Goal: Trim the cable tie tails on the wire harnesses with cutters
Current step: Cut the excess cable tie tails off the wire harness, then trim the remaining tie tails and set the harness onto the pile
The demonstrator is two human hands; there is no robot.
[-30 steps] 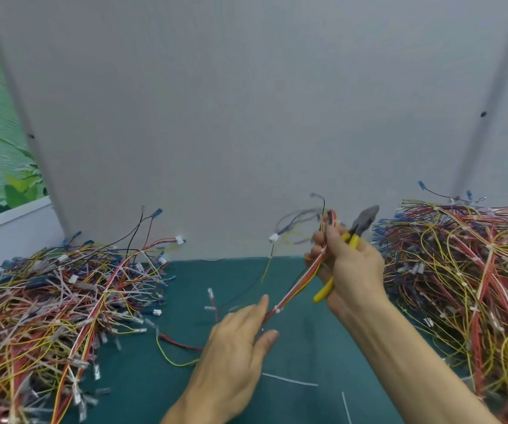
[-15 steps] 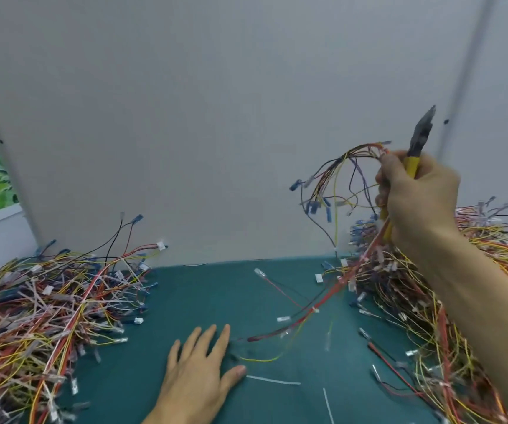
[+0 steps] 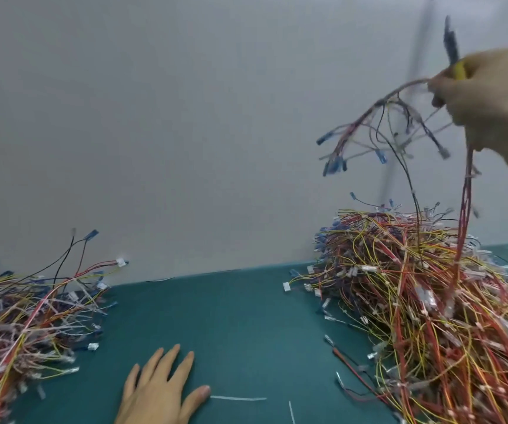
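Wire harness (image 3: 399,117) hangs high on our right, its thin red, black and white leads fanning down to blue terminals, with one red strand trailing into the tangled right pile (image 3: 430,301). Our right hand (image 3: 488,90) clenches it together with the yellow-handled cutters (image 3: 451,47), probably so one hand moves both. Our left hand (image 3: 158,393) rests flat with fingers spread on the teal mat (image 3: 231,316), beside a stiff white clipped tail (image 3: 237,398).

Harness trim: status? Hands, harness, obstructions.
Right hand grips cutters plus one harness, raised above right pile. Left hand open, flat on mat. Harness lower end hangs into pile; may snag.
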